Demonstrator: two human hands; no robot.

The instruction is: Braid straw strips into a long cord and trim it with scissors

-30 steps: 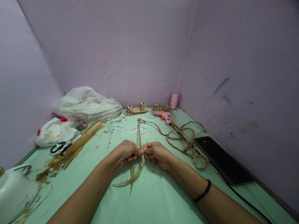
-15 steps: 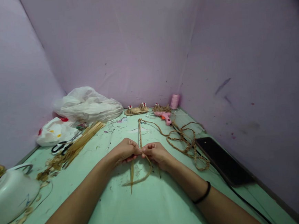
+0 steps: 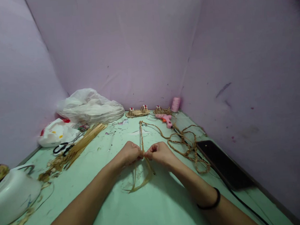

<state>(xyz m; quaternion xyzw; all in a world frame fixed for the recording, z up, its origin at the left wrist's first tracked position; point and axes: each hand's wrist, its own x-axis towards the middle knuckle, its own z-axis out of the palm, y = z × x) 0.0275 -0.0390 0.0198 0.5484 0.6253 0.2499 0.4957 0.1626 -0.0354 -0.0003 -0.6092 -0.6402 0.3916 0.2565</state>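
Note:
A thin brown braid [image 3: 141, 135] of dried plant fibre runs straight toward me from a fixed point on the green table. At its near end both hands meet. My left hand [image 3: 130, 153] is closed, pinching the braid's end from the left. Fingertips of my right hand [image 3: 158, 153] pinch the fibre from the right, knuckles raised. Loose flat fibre strands [image 3: 141, 185] hang below the fingers and curl on the tabletop. From the braid's far end, a long finished cord [image 3: 184, 137] trails right in loose loops.
At left lie a bundle of dry fibre strips [image 3: 86, 141], black-handled scissors [image 3: 61, 147], plastic bags [image 3: 89, 107] and a white pot [image 3: 13, 196]. Toward the back are a pink glue gun [image 3: 166, 119], a thread spool [image 3: 175, 104] and woven pieces [image 3: 137, 112]. A dark phone-like slab [image 3: 224, 164] sits right.
My right hand has turned and lifted a little, its fingers still at the braid's end. The loose strands below have swung into a different curl. The view has tilted slightly.

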